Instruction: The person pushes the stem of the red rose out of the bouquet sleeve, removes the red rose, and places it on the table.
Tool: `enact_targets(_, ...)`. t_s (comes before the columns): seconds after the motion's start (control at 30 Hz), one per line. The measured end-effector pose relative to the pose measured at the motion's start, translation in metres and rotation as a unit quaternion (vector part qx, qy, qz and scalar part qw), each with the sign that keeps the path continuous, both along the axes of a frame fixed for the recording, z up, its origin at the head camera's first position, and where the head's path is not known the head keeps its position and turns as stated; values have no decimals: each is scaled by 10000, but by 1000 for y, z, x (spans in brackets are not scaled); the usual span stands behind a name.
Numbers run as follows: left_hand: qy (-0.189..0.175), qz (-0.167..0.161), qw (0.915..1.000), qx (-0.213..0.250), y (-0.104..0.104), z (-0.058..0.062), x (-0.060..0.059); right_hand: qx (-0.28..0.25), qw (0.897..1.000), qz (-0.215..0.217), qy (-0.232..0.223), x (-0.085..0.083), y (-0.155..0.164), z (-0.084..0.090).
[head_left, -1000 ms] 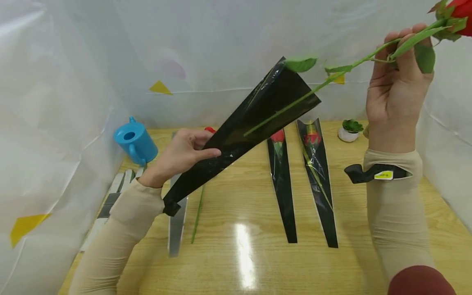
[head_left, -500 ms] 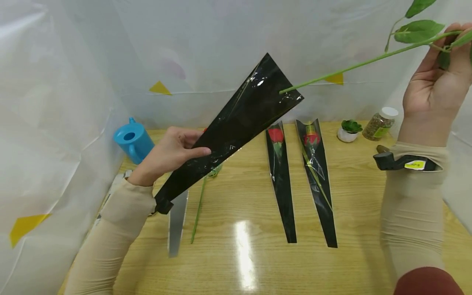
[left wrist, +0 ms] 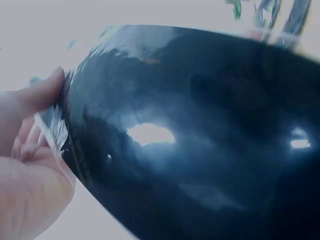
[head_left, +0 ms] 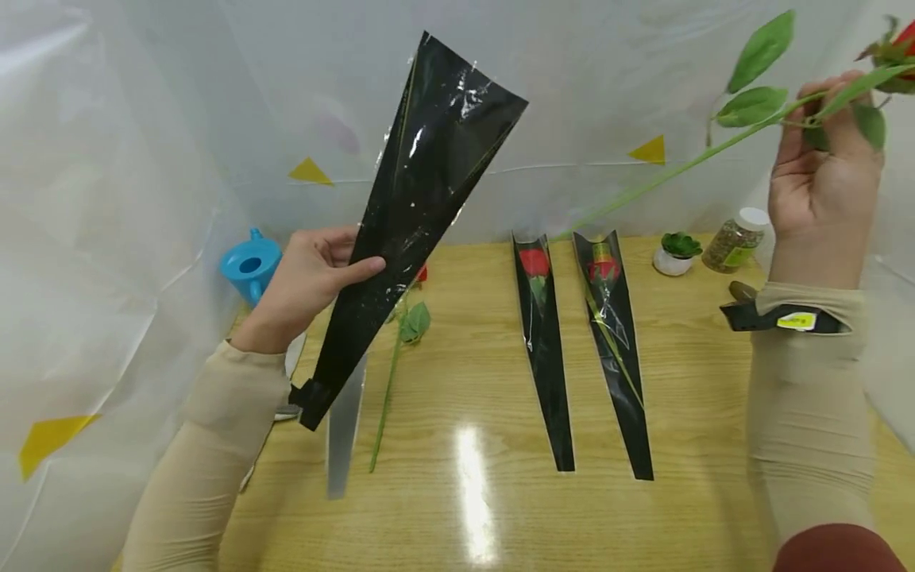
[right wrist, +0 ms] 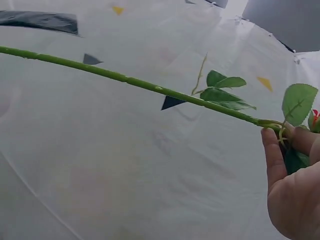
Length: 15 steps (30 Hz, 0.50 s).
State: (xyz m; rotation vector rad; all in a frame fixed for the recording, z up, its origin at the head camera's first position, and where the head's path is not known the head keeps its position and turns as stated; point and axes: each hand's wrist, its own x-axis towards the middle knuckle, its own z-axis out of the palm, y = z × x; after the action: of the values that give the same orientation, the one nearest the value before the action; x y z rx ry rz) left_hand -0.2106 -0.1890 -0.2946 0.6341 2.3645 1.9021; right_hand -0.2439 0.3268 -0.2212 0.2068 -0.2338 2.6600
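Note:
My left hand [head_left: 307, 274] grips a black wrapping sleeve [head_left: 429, 159] by its left edge, thumb in front. The wide mouth of the sleeve points up; its narrow end hangs low near the left wrist. In the left wrist view, the glossy black film [left wrist: 200, 110] fills most of the picture. At the upper right, my right hand [head_left: 825, 183] pinches a red rose [head_left: 893, 67] by its leafy stem near the bloom. Its long green stem [right wrist: 150, 86] slants away from the fingers, apart from the sleeve. The bloom is cut off by the frame edge.
Two wrapped roses, one sleeve [head_left: 546, 349] beside another sleeve [head_left: 629, 381], lie on the wooden table [head_left: 457, 397]. Left are a loose rose [head_left: 389, 381], a grey strip [head_left: 345, 437] and a blue watering can [head_left: 250, 266]. A potted succulent [head_left: 677, 254] and a jar [head_left: 736, 240] stand back right.
The black sleeve has moved left and turned more upright. The rose's stem, first overlapping the sleeve, now stands apart from it. My right hand has shifted right overall.

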Motion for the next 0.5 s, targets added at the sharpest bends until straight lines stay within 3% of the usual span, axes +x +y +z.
enact_targets(0.1,-289,32,9964,793,13,-2,1,864,9947,521,-216,-7,-19,-11)
enact_targets(0.23,-555,254,9880,1416,32,-8,-1,1922,9733,1127,-552,-14,-46,-29)
enact_targets(0.37,-574,544,9839,1603,48,-20,-8,3083,9346,1581,-804,-21,-75,-54)
enact_targets(0.5,-727,793,9833,1467,60,-36,-18,4305,8777,1842,-1014,-33,-104,-85)
